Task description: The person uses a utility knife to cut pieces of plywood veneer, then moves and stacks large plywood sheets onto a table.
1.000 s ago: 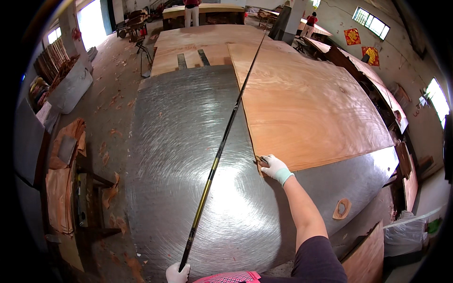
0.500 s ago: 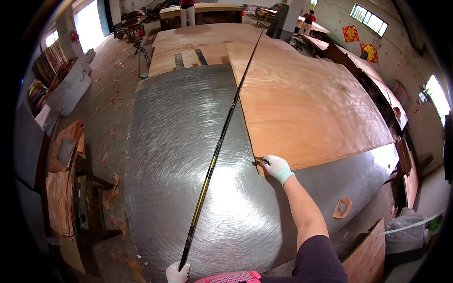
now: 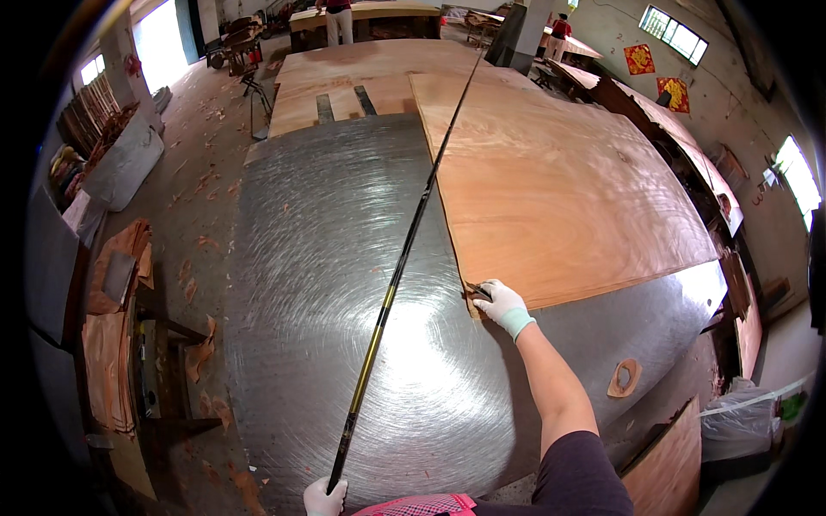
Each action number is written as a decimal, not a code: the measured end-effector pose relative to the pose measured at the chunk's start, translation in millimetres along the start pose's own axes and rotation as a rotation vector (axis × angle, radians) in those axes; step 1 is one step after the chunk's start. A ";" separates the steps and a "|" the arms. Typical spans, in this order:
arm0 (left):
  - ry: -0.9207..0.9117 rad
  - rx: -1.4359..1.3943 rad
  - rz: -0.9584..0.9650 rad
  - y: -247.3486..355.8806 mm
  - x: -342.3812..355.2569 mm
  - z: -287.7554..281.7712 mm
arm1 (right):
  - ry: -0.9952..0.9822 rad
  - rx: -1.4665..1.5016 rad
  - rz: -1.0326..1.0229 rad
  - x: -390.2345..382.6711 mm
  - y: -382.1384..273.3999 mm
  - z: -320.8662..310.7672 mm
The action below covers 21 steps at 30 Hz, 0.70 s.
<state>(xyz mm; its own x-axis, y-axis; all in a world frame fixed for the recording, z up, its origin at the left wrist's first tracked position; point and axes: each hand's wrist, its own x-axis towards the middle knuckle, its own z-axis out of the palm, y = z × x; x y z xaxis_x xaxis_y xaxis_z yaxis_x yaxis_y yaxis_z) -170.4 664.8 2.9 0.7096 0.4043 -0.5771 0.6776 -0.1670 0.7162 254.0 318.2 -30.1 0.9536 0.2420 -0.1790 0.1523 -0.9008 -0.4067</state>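
Observation:
My left hand (image 3: 325,497), in a white glove, is closed round the butt of a long black pole (image 3: 379,331) with gold bands. The pole slants up and away over the metal tabletop (image 3: 327,232), its thin tip reaching far across the wood sheets. My right hand (image 3: 501,304), gloved in white with a pale green cuff, is at the near left corner of a large reddish veneer sheet (image 3: 559,206). Its fingers are closed on a small dark tool, whose kind I cannot make out. A narrow brown strip (image 3: 473,301) shows at that corner beside the fingers.
A veneer scrap with a hole (image 3: 625,378) lies on the metal at the right. Stacked veneer (image 3: 108,370) stands at the left, and a leaning board (image 3: 667,456) at the lower right. Two people (image 3: 339,21) (image 3: 559,36) are far off. Wood scraps litter the floor.
My right hand has shifted very slightly to the left at the sheet's corner. My left hand and the pole stay nearly where they were.

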 end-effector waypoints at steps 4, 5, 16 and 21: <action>-0.035 -0.058 -0.087 3.8 0.5 -0.2 | 0.001 -0.049 -0.031 -1.2 5.0 2.2; -0.030 -0.065 -0.090 3.5 0.7 -0.1 | 0.000 -0.049 -0.031 -2.9 3.4 3.6; -0.039 -0.083 -0.078 -4.0 4.4 -0.4 | 0.137 0.256 0.097 6.6 8.0 20.3; -0.047 -0.067 -0.072 -6.5 6.8 1.2 | 0.026 0.609 0.201 12.7 29.6 22.6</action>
<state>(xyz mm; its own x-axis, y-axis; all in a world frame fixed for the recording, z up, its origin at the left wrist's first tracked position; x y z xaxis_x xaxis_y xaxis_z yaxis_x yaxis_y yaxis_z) -169.8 667.5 -6.2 0.6688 0.3699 -0.6449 0.7141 -0.0782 0.6957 264.7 302.8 -64.7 0.9555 0.0743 -0.2856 -0.1972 -0.5592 -0.8053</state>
